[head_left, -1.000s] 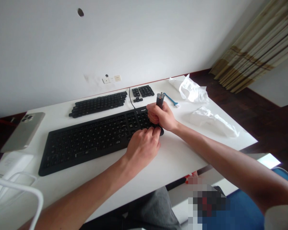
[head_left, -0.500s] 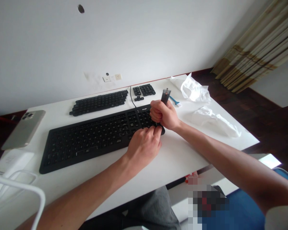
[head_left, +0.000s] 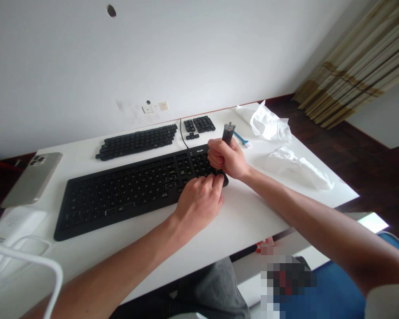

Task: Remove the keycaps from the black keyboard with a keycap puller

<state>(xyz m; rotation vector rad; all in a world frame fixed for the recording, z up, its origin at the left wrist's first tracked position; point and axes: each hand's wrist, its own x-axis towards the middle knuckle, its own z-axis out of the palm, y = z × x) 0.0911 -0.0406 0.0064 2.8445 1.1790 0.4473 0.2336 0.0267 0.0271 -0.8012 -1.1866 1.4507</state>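
Observation:
A black keyboard (head_left: 119, 188) lies on the white desk with its keycaps off and its key sockets bare. My right hand (head_left: 228, 156) is closed in a fist round an upright dark-handled tool (head_left: 228, 134) with a greyish clear top end. The tool's lower end is hidden by my hands over the number pad side. My left hand (head_left: 201, 197) grips the keyboard's near right edge, its fingers bent and close together just below my right fist. What lies under those fingertips cannot be made out.
Behind the keyboard lie rows of black keycaps (head_left: 138, 141) and smaller keycap groups (head_left: 204, 123). A small blue brush (head_left: 242, 140) and crumpled white wrapping (head_left: 269, 124) are to the right. A phone (head_left: 35, 179), a white box (head_left: 20, 223) and a white cable (head_left: 53, 266) occupy the left.
Almost nothing differs. The top of the tool in my right hand has tipped very slightly left; my left hand stays in place on the keyboard.

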